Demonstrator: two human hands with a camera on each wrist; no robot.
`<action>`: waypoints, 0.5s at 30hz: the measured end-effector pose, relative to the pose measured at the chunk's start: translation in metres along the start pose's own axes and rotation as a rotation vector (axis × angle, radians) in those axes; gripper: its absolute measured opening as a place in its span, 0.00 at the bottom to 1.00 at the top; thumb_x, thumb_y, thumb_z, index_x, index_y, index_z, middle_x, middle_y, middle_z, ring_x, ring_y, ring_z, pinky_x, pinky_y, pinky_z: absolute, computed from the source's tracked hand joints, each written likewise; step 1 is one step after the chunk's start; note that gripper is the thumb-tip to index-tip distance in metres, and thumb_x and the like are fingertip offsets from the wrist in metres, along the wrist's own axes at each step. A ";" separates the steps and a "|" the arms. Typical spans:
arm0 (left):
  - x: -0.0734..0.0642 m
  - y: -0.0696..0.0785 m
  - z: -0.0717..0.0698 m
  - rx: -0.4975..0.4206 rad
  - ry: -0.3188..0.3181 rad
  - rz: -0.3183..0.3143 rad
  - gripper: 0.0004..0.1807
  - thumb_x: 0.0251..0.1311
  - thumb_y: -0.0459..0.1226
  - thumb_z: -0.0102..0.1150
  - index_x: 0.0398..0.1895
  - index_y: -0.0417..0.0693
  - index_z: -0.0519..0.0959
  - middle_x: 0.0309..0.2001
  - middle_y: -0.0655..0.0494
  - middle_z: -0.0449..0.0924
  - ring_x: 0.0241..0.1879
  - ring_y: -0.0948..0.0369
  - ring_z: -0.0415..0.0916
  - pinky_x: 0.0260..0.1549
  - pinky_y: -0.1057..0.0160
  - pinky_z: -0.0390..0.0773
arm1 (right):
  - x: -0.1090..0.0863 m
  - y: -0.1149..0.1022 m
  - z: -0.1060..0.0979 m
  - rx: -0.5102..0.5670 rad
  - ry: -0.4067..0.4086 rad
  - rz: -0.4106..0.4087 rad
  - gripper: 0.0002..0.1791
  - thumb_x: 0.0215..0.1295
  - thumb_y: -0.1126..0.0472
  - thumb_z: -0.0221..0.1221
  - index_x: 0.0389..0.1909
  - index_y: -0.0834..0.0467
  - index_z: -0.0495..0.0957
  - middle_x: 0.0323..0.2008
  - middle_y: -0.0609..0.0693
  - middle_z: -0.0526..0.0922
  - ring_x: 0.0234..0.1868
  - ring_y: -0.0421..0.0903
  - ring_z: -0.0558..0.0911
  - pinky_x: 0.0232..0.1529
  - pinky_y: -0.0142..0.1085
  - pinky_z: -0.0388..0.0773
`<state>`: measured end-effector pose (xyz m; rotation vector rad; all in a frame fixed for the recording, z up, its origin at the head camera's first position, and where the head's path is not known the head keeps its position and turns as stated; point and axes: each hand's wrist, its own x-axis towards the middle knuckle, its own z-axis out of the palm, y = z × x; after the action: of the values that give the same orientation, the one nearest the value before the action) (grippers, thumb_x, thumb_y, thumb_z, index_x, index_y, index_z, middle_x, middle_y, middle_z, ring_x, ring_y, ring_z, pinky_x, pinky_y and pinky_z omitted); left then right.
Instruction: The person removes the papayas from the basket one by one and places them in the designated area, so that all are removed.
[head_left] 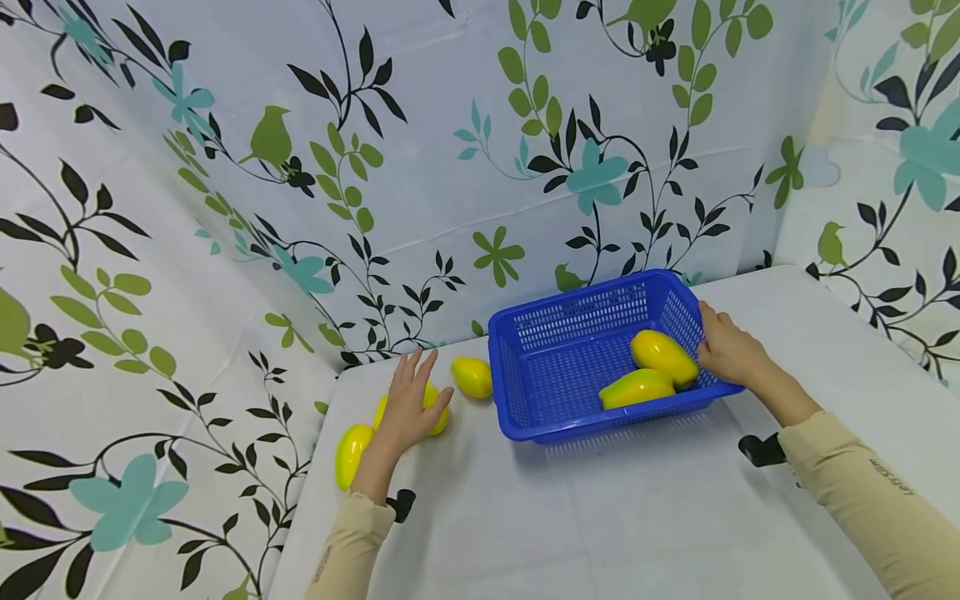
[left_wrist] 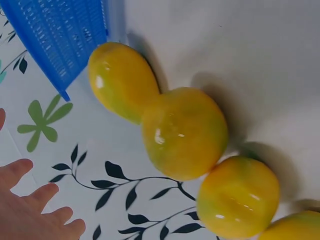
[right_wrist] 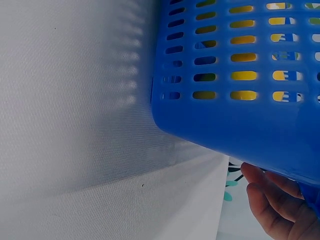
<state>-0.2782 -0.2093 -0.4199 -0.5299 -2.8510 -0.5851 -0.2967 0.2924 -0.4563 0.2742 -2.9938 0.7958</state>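
Observation:
My right hand [head_left: 731, 346] grips the right rim of a blue plastic basket [head_left: 517, 421], its fingers against the outer wall in the right wrist view. Two shiny yellow-green mangoes lie at the basket's right end, one mango [head_left: 666, 357] behind the other mango [head_left: 637, 389]. Over on the left, my left hand [head_left: 405, 408] hovers with fingers spread above several more mangoes on the table, partly hiding some from the head view. The left wrist view shows these in a row, from a mango [left_wrist: 122, 82] close to the basket to another mango [left_wrist: 295, 227] at the lower corner.
A white covered table [head_left: 570, 517] carries everything. Behind it and at both sides hangs white cloth [head_left: 420, 192] printed with leaves, birds and flowers. The basket stands near the table's back edge, close to the cloth.

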 end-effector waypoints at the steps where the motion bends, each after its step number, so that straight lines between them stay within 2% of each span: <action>1: 0.002 0.003 0.000 0.005 0.000 0.009 0.37 0.69 0.48 0.53 0.76 0.45 0.57 0.77 0.40 0.46 0.76 0.38 0.35 0.70 0.36 0.43 | 0.000 0.000 0.000 0.002 0.000 0.001 0.38 0.63 0.69 0.45 0.68 0.83 0.41 0.56 0.86 0.60 0.51 0.79 0.71 0.47 0.71 0.71; 15: 0.021 0.030 -0.004 0.052 -0.022 0.100 0.37 0.68 0.47 0.54 0.76 0.44 0.57 0.76 0.37 0.49 0.76 0.39 0.38 0.70 0.36 0.46 | -0.001 -0.001 -0.002 0.008 -0.006 0.009 0.38 0.63 0.69 0.44 0.69 0.83 0.40 0.58 0.86 0.59 0.53 0.80 0.70 0.49 0.71 0.70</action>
<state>-0.2859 -0.1787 -0.4010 -0.6698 -2.8311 -0.4896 -0.2959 0.2926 -0.4545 0.2634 -3.0002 0.8101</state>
